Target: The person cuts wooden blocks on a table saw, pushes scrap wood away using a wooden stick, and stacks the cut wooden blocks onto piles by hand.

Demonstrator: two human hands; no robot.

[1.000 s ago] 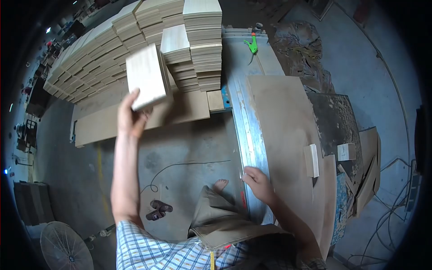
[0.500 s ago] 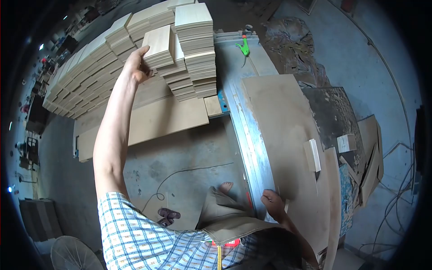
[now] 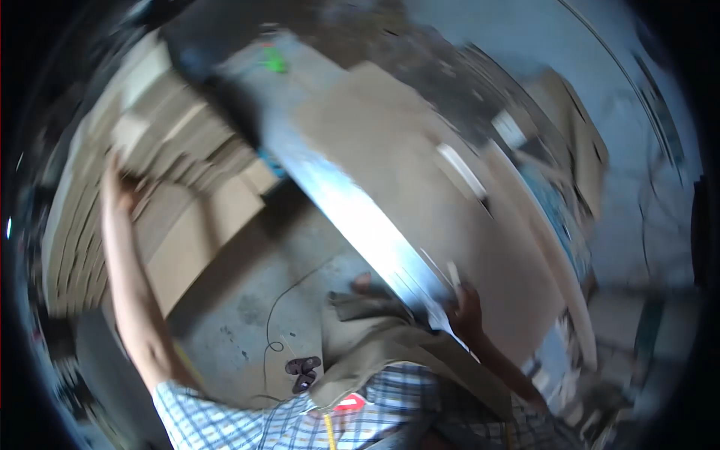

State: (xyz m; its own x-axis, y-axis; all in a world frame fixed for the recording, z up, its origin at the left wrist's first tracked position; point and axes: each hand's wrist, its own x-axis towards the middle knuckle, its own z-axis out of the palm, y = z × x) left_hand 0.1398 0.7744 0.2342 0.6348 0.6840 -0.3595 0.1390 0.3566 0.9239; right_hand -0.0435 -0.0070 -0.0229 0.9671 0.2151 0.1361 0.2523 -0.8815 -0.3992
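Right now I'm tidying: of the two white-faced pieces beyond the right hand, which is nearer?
The narrow piece at the edge of the brown board; the broader piece sits past it, farther from the right hand.

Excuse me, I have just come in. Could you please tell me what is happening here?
The person's left hand is stretched out to the stacked wooden boards; blur hides whether it grips one. The right hand is beside the metal rail, near a small pale strip. A green tool lies at the far end of the worktable.
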